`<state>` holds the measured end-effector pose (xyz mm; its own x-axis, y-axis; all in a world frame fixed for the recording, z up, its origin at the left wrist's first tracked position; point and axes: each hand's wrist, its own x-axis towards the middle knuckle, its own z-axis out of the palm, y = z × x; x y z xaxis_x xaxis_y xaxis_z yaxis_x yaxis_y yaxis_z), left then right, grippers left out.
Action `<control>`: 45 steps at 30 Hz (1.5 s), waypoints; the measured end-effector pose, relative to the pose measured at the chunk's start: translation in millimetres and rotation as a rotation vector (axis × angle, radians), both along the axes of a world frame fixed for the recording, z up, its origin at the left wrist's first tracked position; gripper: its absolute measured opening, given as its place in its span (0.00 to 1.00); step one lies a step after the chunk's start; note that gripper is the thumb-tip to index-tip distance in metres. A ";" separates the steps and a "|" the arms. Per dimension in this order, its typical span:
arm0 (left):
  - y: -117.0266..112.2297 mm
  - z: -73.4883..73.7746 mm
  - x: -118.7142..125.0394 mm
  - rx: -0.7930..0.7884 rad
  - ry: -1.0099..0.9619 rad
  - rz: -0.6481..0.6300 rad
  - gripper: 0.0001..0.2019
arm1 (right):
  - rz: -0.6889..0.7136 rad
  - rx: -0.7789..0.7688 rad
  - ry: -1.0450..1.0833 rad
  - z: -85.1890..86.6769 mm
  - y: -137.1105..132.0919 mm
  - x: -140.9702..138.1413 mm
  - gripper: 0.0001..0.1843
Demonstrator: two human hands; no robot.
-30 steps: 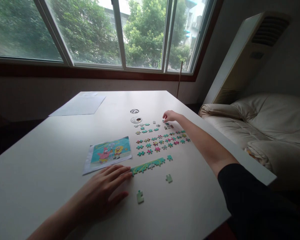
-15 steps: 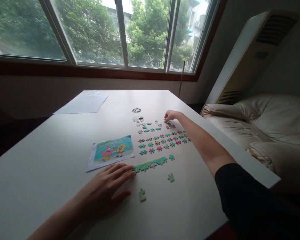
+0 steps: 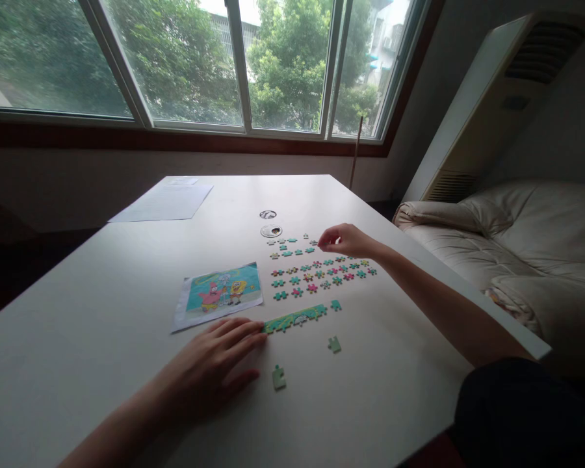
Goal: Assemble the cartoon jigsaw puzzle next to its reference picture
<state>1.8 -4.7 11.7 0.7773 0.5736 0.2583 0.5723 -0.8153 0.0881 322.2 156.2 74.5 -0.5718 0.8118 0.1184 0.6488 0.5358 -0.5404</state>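
Observation:
My left hand (image 3: 219, 357) lies on the table with its fingers stretched out. Its fingertips touch the left end of a joined strip of jigsaw puzzle pieces (image 3: 295, 319), green and yellow. Just past the strip's right end lies a teal puzzle piece (image 3: 336, 305). Two greenish pieces sit apart, one corner-shaped piece (image 3: 279, 377) near my left thumb and another piece (image 3: 334, 344) farther right. Over the back rows of loose pieces hovers my right hand (image 3: 344, 240), thumb and fingertips pinched together. Whether a piece is between them is too small to make out. Several pink and teal pieces (image 3: 312, 288) lie in rows below it.
A printed cartoon picture (image 3: 221, 292) lies left of the rows. Behind the pieces are two round table inserts (image 3: 272, 231). White paper sheets (image 3: 163, 203) rest at the far left of the white table (image 3: 88, 312). A cream sofa (image 3: 517, 227) stands on the right.
My right hand has lifted from the far pieces and drawn back slightly toward me, fingers pinched. The forearm has swung outward to the right. My left hand stays at the strip's end.

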 end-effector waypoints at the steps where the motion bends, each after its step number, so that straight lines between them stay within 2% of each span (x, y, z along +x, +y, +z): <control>1: 0.1 -1.1 -0.3 0.003 -0.004 0.001 0.18 | 0.022 -0.022 0.047 -1.2 -11.8 4.1 0.10; 6: 0.8 -3.3 -0.2 0.010 -0.003 0.000 0.17 | 0.012 -0.155 0.148 -17.7 -55.2 26.2 0.06; 10: 0.6 0.2 2.0 0.006 -0.024 0.003 0.17 | -0.032 -0.171 0.171 -33.0 -68.5 37.3 0.12; 12: 0.8 1.2 2.5 0.005 -0.040 -0.005 0.17 | -0.053 -0.138 0.152 -37.7 -70.7 39.5 0.14; 15: 1.6 0.4 1.8 0.008 -0.039 -0.017 0.17 | -0.081 -0.126 0.135 -41.2 -72.4 39.5 0.12; 21: 2.2 -2.0 0.4 0.019 -0.014 -0.017 0.18 | -0.150 -0.288 0.183 -47.4 -75.7 35.3 0.11; 25: 1.3 -0.2 1.2 0.021 -0.014 -0.017 0.18 | -0.186 -0.200 0.050 -45.5 -76.9 38.4 0.10; 28: 1.3 0.7 1.6 0.010 -0.021 -0.011 0.18 | -0.146 -0.116 -0.046 -36.4 -77.5 46.6 0.09; 32: 1.7 0.4 1.3 0.008 -0.039 -0.007 0.17 | -0.061 -0.131 -0.064 -27.8 -78.4 55.6 0.10; 39: 2.3 -0.7 0.7 0.029 -0.007 -0.021 0.18 | 0.004 -0.210 -0.040 -39.9 -78.5 51.8 0.16; 45: 1.6 -0.5 1.1 0.022 -0.021 -0.018 0.18 | -0.004 -0.244 -0.051 -43.3 -75.0 45.6 0.12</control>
<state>2.9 -3.1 11.2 0.7820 0.5533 0.2870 0.5555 -0.8275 0.0817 367.8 81.2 31.1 -0.5688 0.8150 -0.1104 0.6803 0.3908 -0.6200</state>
